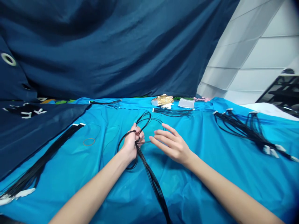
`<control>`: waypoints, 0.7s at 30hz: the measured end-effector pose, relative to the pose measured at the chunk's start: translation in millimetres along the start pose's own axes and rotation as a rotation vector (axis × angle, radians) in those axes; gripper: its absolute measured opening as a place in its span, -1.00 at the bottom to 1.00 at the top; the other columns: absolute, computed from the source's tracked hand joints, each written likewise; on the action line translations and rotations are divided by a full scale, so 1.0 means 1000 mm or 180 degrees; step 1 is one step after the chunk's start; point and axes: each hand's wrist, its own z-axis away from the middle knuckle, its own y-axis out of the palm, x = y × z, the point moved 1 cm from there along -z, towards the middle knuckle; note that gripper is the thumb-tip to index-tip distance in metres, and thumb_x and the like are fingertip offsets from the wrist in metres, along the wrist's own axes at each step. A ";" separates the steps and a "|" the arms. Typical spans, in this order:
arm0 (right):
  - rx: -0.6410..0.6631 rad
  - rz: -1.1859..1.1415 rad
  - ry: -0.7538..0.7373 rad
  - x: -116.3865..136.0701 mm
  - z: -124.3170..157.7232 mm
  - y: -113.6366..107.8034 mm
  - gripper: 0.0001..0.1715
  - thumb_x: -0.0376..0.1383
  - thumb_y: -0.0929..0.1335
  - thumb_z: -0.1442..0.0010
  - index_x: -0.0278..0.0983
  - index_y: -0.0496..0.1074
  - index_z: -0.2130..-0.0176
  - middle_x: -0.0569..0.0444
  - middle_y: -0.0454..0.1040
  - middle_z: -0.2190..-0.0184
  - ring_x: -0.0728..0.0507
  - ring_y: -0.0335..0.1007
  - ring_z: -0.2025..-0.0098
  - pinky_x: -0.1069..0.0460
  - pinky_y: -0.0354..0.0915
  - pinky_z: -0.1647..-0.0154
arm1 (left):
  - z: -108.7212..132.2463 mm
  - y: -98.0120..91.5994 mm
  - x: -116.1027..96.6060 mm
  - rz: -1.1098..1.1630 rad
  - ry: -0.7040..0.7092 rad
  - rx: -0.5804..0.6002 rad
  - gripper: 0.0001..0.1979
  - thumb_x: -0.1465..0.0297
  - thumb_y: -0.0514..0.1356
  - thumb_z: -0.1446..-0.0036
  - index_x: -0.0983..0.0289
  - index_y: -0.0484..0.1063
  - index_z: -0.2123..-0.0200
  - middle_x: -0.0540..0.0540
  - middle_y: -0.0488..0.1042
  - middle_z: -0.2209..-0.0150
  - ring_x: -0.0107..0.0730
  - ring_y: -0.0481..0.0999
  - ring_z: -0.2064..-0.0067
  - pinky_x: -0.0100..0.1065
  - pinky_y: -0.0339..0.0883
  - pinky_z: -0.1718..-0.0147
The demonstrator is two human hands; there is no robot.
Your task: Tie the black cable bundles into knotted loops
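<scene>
My left hand (pixel 135 140) is closed around a bundle of thin black cables (pixel 150 174), gripped near the middle of the view. Loops of the cable stick out above the fist and to its left, while the long tail runs down toward the bottom edge. A small whitish piece shows at the thumb. My right hand (pixel 173 143) is just to the right, fingers stretched out and slightly spread. One thin strand reaches from the bundle to its fingertips; whether they touch it I cannot tell.
On the blue cloth (pixel 70 171) lie a long black cable bundle (pixel 46 152) at left, another bundle (pixel 245 127) at right, and smaller ones (pixel 173 112) at the back. A thin brownish ring (pixel 89 142), a gold packet (pixel 163 100) and a clear bag (pixel 186 103) also lie there.
</scene>
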 end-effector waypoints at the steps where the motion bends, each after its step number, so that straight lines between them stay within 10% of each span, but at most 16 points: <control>1: 0.0010 0.0046 0.0071 -0.002 0.001 0.000 -0.79 -0.47 0.23 -0.18 -0.37 0.40 0.20 0.01 0.50 0.34 -0.08 0.40 0.14 -0.17 0.27 -0.08 | 0.000 0.000 0.001 -0.0004 -0.0019 0.0056 -0.64 0.24 0.01 -0.14 0.27 0.06 0.62 -0.11 0.07 0.76 -0.64 0.01 0.74 -0.57 -0.09 0.74; 21: 0.0120 -0.0355 0.0566 -0.007 0.011 0.010 -0.85 -0.45 0.25 -0.18 -0.38 0.40 0.27 -0.02 0.48 0.36 -0.12 0.36 0.15 -0.01 0.39 0.23 | 0.012 0.011 0.003 0.0182 -0.0515 0.0248 -0.61 0.39 -0.17 -0.24 0.27 0.08 0.64 -0.15 0.00 0.80 -0.64 -0.05 0.78 -0.40 0.38 0.47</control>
